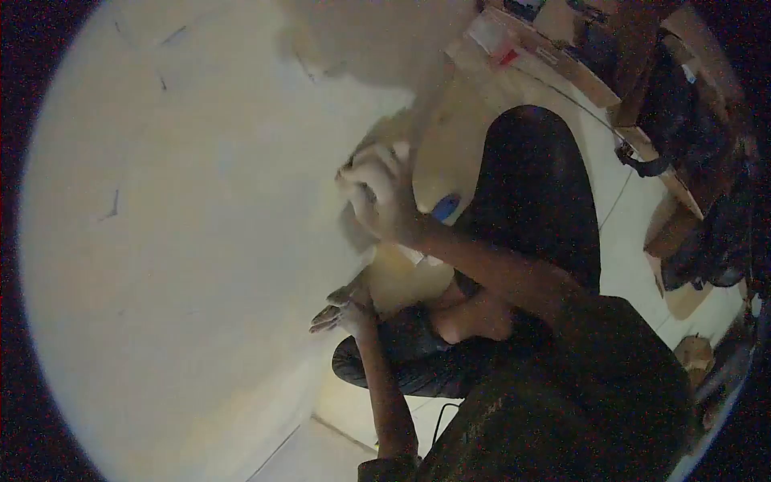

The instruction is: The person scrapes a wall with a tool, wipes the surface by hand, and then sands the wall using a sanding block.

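- The view is rotated and dim; a large pale flat surface [185,241], seemingly a wall or panel, fills the left of the frame, and the person crouches before it in dark clothing.
- One hand [377,197], which side cannot be told for sure because of the rotation, is pressed against the pale surface with its fingers curled, and something pale, perhaps a cloth or pad, seems bunched under them; the picture is too blurred to say what.
- The other hand [341,309] lies lower on the same surface, fingers spread and flat, holding nothing.
- A small blue object [446,206] shows just behind the upper hand's wrist; its nature is unclear.
- Judged from its look, the pale surface is stiff, broad and smooth, so a palm may slide on it; flat pressure suits it better than pinching.
- The bunched thing probably is soft and light, best held by curled fingers over its middle.
- Cluttered shelves [683,120] stand well apart at right.
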